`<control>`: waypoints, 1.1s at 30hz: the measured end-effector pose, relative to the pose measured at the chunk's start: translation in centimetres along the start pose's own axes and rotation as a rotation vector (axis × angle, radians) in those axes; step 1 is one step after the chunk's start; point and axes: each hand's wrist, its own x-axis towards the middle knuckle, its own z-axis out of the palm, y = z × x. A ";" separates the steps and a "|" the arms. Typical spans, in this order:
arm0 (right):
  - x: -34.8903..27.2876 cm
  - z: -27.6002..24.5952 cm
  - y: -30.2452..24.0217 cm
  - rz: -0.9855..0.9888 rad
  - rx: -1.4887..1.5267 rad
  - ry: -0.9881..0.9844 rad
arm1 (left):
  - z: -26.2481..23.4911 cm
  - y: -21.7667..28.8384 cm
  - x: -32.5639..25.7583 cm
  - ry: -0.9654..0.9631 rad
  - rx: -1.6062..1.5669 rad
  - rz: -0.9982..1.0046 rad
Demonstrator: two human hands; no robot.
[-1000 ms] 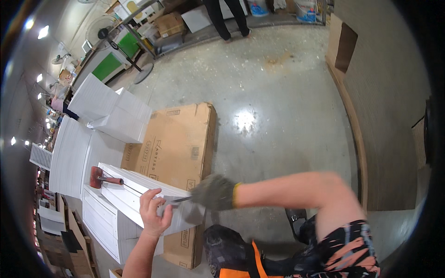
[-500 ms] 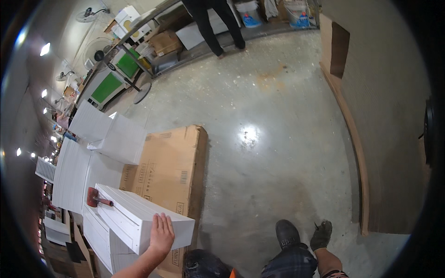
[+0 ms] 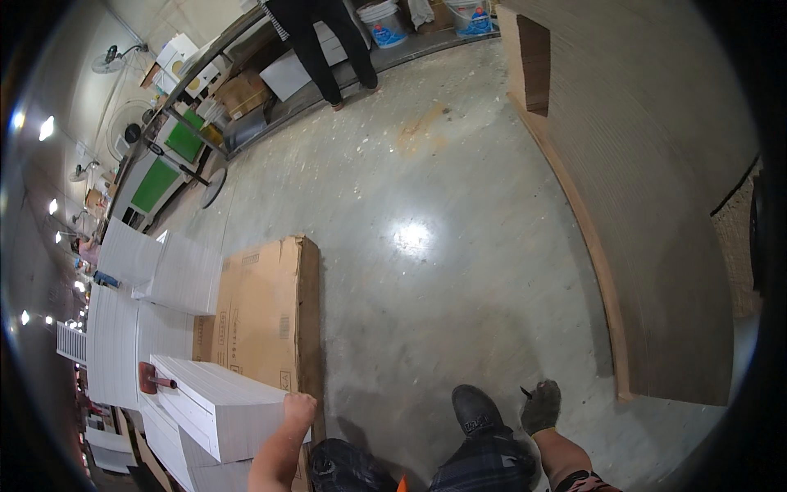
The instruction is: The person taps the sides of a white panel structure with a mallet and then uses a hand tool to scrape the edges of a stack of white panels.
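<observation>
My bare left hand is closed at the right-hand corner of a stack of white panels, its fingers curled over the edge. A red-brown mallet-like tool with a short handle lies on the far left end of that stack. Low on the right, over the floor, hangs my right hand in a dark grey glove. Its fingers are closed, and a thin dark tip pokes out beside them; what it belongs to is hidden.
Under and beyond the stack lies a flat brown carton. More white panel stacks stand at left. A tall pile of brown boards fills the right side. A person in black trousers stands by a bench near buckets. A pedestal base stands far left.
My left hand has gone from lying flat on the stack's near face to curling at its right corner. The whole view has shifted, and my gloved right hand stays low beside my leg.
</observation>
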 end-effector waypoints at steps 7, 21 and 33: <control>-1.0 0.9 1.6 -0.093 -0.114 0.028 | -6.5 -3.9 -5.0 -0.036 0.014 -0.141; -0.9 1.2 1.5 -0.002 -0.055 0.035 | -12.3 -12.1 -14.6 0.869 -0.789 -0.298; -1.4 2.4 3.1 -0.072 -0.092 -0.003 | -11.7 -11.7 -15.4 0.804 -0.928 -0.416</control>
